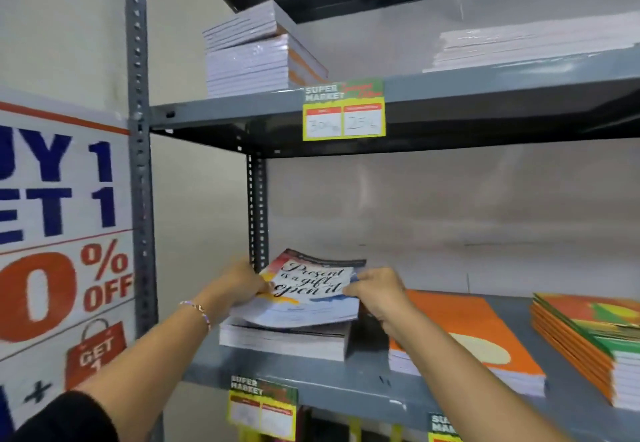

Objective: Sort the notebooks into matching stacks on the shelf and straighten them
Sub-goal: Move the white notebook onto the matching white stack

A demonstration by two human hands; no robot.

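Both hands hold a small bundle of thin notebooks with a white cover and black script lettering [308, 294], at the left end of the grey metal shelf [367, 384]. The left hand [242, 284] grips the left edge of the bundle, and its fingers are curled around this edge. The right hand [379, 291] grips the right edge, with the thumb on the cover and the other fingers under it, so the fingers pinch the bundle. The bundle is tilted, its far side raised, and its near side hangs just above a low stack of notebooks with white page edges [284, 339] that lies flat on the shelf. On the left wrist there is a thin beaded bracelet [197, 310].

To the right, near the right forearm, lies a stack of orange-covered notebooks [485, 341]. Further right stands a higher stack with orange and green covers [595, 334]. On the upper shelf rests a tall stack of notebooks with pale edges [252, 57]. A yellow price tag [344, 112] hangs on that shelf's front edge.
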